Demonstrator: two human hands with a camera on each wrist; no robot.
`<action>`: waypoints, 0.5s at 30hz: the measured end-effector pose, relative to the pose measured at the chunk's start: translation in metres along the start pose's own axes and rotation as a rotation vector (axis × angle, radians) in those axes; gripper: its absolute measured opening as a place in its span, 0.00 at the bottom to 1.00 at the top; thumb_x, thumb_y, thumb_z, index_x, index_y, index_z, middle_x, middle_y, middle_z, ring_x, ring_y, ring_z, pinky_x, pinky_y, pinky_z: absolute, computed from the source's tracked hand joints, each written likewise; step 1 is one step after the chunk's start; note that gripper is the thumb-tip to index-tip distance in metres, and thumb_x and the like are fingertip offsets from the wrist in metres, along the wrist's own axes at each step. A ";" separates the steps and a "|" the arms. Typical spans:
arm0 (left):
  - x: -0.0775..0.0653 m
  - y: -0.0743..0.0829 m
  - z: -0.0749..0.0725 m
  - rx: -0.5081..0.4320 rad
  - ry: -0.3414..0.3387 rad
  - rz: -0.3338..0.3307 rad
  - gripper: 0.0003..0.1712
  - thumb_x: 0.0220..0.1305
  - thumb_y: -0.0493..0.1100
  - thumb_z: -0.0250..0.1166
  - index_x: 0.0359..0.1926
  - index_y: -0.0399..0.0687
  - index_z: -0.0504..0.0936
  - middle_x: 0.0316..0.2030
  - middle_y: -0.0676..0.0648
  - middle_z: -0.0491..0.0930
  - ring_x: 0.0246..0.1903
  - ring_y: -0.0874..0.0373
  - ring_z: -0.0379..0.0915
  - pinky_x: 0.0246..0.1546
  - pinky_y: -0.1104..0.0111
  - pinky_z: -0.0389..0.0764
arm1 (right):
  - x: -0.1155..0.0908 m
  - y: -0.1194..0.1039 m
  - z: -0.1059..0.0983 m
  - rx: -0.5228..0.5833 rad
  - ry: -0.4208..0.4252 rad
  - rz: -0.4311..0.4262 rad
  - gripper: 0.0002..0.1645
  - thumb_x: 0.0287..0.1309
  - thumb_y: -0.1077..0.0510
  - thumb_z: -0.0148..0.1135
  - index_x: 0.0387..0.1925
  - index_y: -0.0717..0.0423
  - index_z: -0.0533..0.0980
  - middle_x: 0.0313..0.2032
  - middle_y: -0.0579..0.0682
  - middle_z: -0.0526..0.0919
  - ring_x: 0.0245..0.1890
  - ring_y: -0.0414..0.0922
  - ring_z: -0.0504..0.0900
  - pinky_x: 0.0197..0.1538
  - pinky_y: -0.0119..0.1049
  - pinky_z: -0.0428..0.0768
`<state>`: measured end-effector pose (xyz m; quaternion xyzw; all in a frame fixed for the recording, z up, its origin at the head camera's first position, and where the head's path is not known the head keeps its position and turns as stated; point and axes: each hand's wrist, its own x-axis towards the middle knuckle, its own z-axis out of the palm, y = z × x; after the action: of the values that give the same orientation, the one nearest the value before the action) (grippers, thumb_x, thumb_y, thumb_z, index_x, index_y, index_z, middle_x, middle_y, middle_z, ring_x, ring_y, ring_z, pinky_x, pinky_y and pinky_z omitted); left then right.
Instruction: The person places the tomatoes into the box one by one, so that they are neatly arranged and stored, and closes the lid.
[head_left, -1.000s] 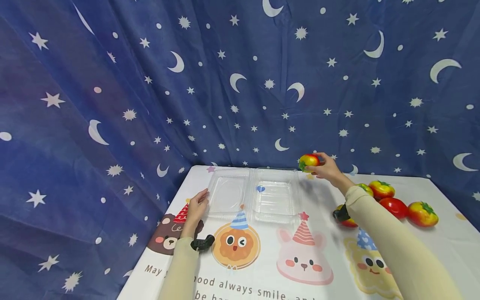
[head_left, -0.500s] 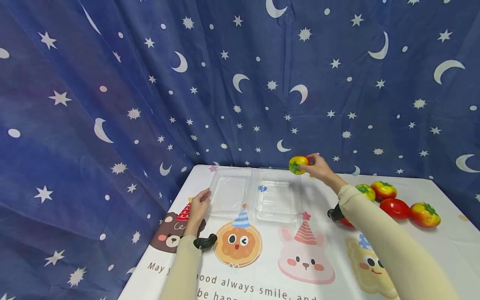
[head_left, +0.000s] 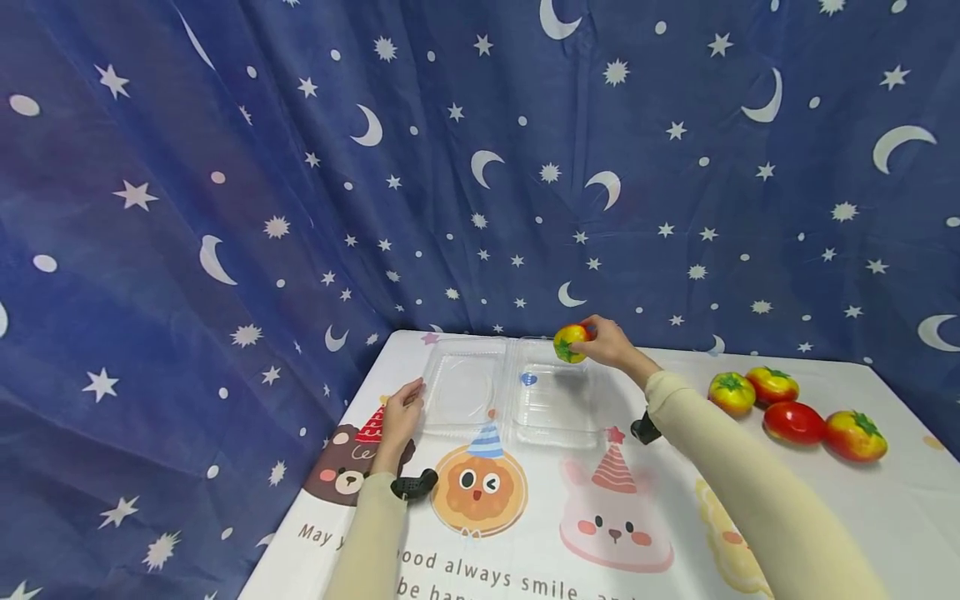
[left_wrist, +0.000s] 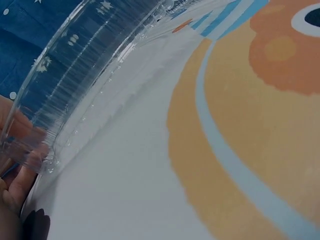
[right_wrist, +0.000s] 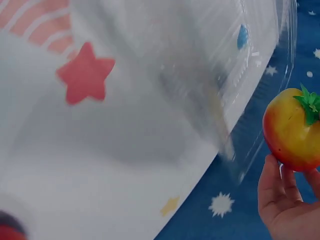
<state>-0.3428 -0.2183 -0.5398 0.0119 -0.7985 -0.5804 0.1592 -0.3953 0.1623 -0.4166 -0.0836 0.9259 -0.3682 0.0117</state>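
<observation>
My right hand (head_left: 611,343) holds a yellow-and-red tomato (head_left: 572,343), its green leafy top turned left, above the far right part of a clear plastic clamshell box (head_left: 555,437). In the right wrist view, fingertips support the tomato (right_wrist: 292,132) from below. The box lies opened flat, its two halves side by side. At the left half's outer edge, my left hand (head_left: 401,412) grips the rim. In the left wrist view, some fingers of the left hand (left_wrist: 22,170) show through the clear plastic wall (left_wrist: 75,65).
Several more tomatoes lie on the right of the table: a yellow-green one (head_left: 731,393), a red one (head_left: 795,422) and others beside them. A printed white cloth (head_left: 540,508) covers the table. A blue star-patterned curtain (head_left: 450,208) hangs behind and at the left.
My right hand has carried the tomato leftward, from right of the box to over its right half. The left hand stays at the box's left edge. The forearm has uncovered the yellow-green tomato.
</observation>
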 end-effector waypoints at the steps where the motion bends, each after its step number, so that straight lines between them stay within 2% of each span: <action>1: 0.000 0.000 0.000 0.006 -0.001 0.004 0.23 0.65 0.30 0.55 0.62 0.32 0.76 0.57 0.35 0.78 0.56 0.42 0.74 0.59 0.52 0.72 | 0.001 -0.001 0.003 -0.009 0.000 -0.008 0.35 0.59 0.55 0.63 0.61 0.71 0.64 0.52 0.69 0.76 0.50 0.60 0.76 0.57 0.51 0.76; 8: 0.000 -0.001 0.001 0.017 0.001 0.005 0.23 0.65 0.30 0.56 0.61 0.33 0.77 0.56 0.35 0.79 0.55 0.42 0.75 0.59 0.52 0.72 | 0.006 -0.010 0.023 -0.038 -0.021 -0.038 0.35 0.58 0.56 0.63 0.60 0.71 0.63 0.51 0.69 0.76 0.48 0.60 0.77 0.55 0.51 0.77; 15: 0.000 -0.002 0.001 0.008 0.013 0.011 0.22 0.65 0.29 0.56 0.60 0.32 0.77 0.55 0.35 0.79 0.54 0.42 0.76 0.58 0.52 0.73 | 0.011 -0.013 0.040 -0.090 -0.064 -0.034 0.29 0.58 0.59 0.64 0.56 0.70 0.66 0.52 0.68 0.76 0.49 0.58 0.77 0.57 0.49 0.77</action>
<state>-0.3430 -0.2182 -0.5419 0.0120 -0.7999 -0.5761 0.1676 -0.4011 0.1238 -0.4363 -0.1116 0.9392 -0.3233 0.0310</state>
